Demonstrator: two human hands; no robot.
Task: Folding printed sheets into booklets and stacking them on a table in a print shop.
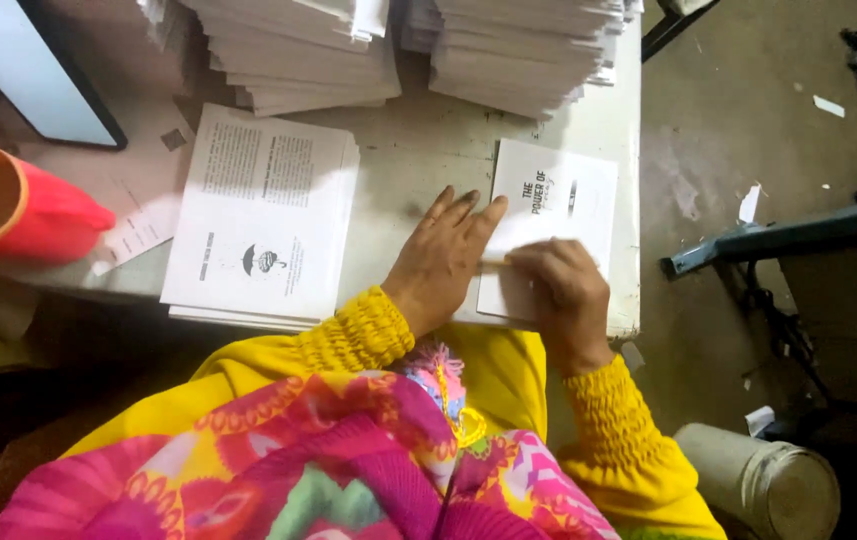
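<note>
A folded white printed sheet (558, 200) lies on the pale table (418, 160) near its right edge. My left hand (438, 262) rests flat beside it, fingers spread, fingertips touching the sheet's left fold edge. My right hand (563, 290) is closed around a small pale stick-like tool (494, 261) and presses it against the lower part of the sheet. Both arms wear yellow sleeves.
A stack of flat printed sheets (263, 215) lies to the left. Tall piles of folded sheets (518, 45) stand at the back. A pink and orange cup (8, 205) sits far left, a dark screen (33, 70) behind it. A cylindrical container (763, 480) stands on the floor.
</note>
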